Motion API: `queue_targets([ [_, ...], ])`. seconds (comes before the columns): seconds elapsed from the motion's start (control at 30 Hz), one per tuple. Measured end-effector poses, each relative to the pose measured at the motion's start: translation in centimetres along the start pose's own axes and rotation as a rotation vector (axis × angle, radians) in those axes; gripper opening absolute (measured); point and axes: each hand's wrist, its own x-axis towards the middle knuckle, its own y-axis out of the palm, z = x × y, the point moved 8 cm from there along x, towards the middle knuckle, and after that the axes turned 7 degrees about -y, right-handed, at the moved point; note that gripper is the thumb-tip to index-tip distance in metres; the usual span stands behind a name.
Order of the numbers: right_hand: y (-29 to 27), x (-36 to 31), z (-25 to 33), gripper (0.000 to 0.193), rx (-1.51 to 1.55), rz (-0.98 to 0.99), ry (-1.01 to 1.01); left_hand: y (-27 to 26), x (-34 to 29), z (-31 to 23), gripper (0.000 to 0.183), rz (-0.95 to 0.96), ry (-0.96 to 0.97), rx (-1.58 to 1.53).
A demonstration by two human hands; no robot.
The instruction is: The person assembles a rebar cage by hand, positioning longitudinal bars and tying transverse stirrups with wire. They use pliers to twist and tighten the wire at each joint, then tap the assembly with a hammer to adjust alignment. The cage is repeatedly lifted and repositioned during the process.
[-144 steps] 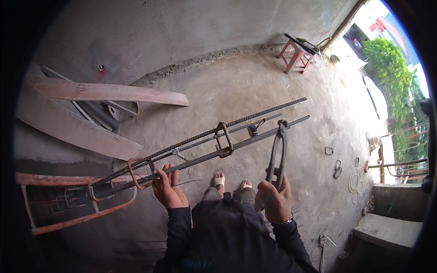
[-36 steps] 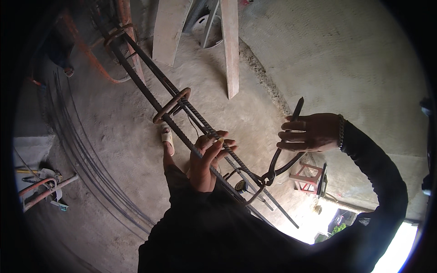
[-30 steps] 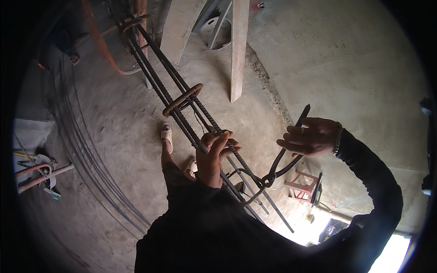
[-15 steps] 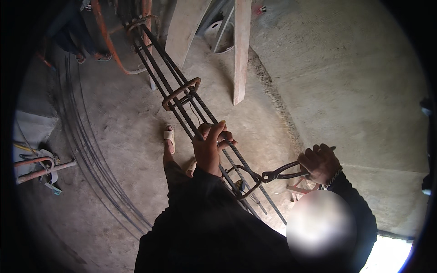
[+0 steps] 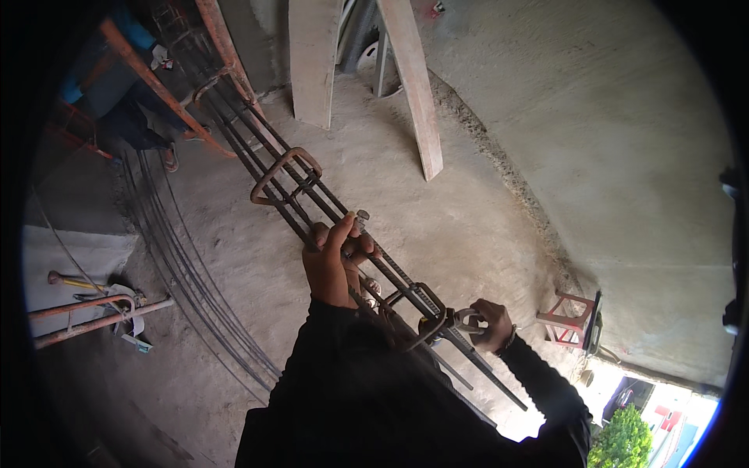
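Observation:
A long rebar cage [image 5: 238,131] of ribbed steel bars runs diagonally from the far left toward the lower right. My left hand [image 5: 331,265] is wrapped around its bars, the thumb on top; a small greyish thing at the thumb tip is too small to name. Closed around the handles of metal pincers [image 5: 462,318] is my right hand [image 5: 493,326]. The pincers' jaws meet a corner of the near stirrup [image 5: 424,288], where it crosses a bar. Farther up the cage another rusty stirrup [image 5: 261,191] sits beyond my left hand.
Long loose bars [image 5: 175,249] lie on the floor at left, beside an orange metal frame [image 5: 101,324] and a hammer [image 5: 74,281]. A co-worker [image 5: 125,101] is at far left. Boards [image 5: 312,70] lean at the back. A reddish stool [image 5: 567,318] stands by the right wall.
My right hand has drawn closer to the stirrup, and the pincers have turned so their handles are largely covered. My left hand still grips the cage. The view has shifted, showing more of the co-worker.

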Motion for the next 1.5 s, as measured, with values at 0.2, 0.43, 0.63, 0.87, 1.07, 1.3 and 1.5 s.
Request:
queue_targets([
  [0.2, 4.6, -0.6, -3.1, 0.037, 0.140, -0.033, -0.123, 0.3, -0.2, 0.3, 0.018, -0.023, -0.029, 0.105],
  [0.43, 6.2, -1.1, -2.1, 0.040, 0.303, 0.180, -0.098, -0.9, 0.3, 0.2, 0.021, -0.002, -0.016, 0.179],
  [0.63, -8.1, 1.6, 4.1, 0.036, -0.565, -0.050, -0.237, -1.1, 0.6, 0.3, 0.021, 0.039, 0.020, 0.210],
  [0.87, -11.3, -1.1, 18.8, 0.019, -1.156, -0.072, -0.210, -1.0, 0.6, 0.4, 0.026, 0.025, 0.047, 0.211],
  [1.07, -9.1, -3.6, 19.6, 0.020, -1.008, 0.043, 0.019, -1.1, 0.4, 0.1, 0.024, -0.067, 0.024, 0.276],
  [1.3, -4.6, -6.9, 17.5, 0.008, -0.709, 0.097, 0.219, -1.1, 0.4, 0.5, 0.031, -0.064, 0.027, 0.288],
  [1.5, -3.4, -9.0, 15.7, 0.032, -0.384, 0.338, 0.405, -1.9, 1.1, 1.0, 0.028, -0.063, -0.039, 0.194],
])
